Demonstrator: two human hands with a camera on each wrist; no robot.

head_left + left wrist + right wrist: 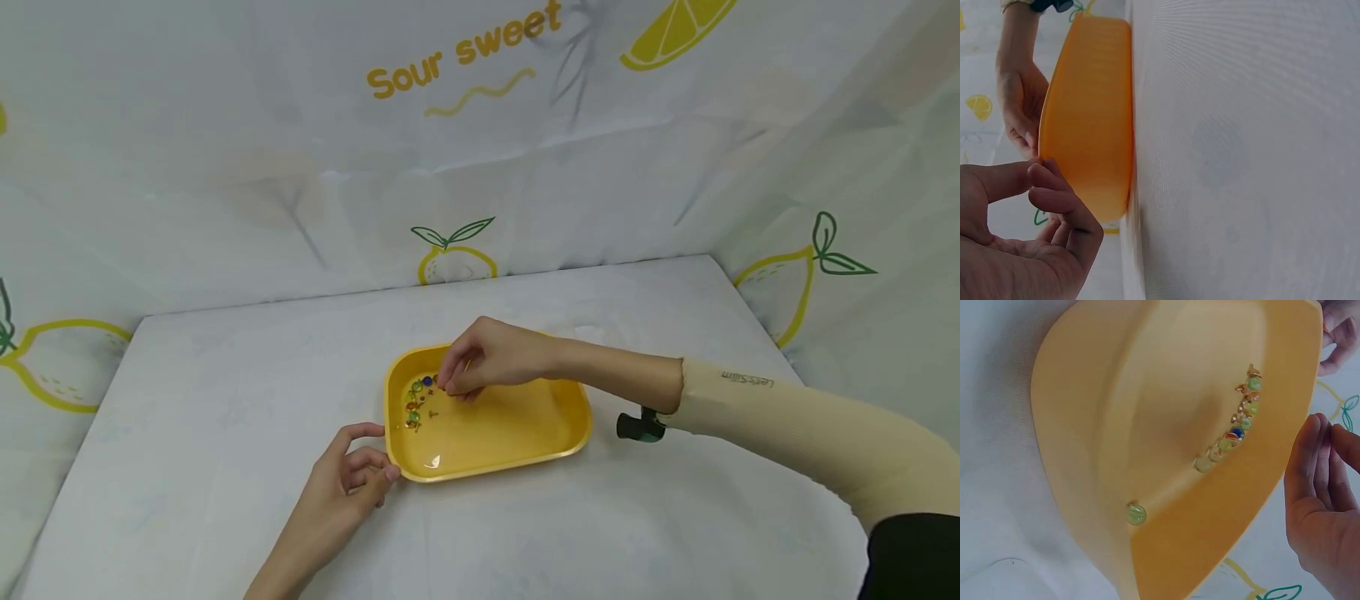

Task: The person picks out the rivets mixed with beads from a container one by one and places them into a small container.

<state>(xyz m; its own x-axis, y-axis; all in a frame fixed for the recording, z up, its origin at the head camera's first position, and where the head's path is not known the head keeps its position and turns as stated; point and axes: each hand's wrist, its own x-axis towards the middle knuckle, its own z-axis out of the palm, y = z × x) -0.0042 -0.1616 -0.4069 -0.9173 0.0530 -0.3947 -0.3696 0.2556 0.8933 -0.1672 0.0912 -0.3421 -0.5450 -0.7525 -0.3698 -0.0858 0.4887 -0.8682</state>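
A yellow plastic tray stands on the white-covered table. My left hand holds its left end near the front corner, fingertips at the rim. Over the tray's far left part is my right hand, thumb and fingertips brought together; whether they pinch something small is unclear. Glass marbles, mostly greenish with one blue, lie in a row along one inside wall. Small gold-coloured, screw-like pieces are mixed among them. A single green marble sits apart from that row.
White cloth printed with lemons hangs behind and beside the table. A black wrist camera juts from the right forearm's beige sleeve.
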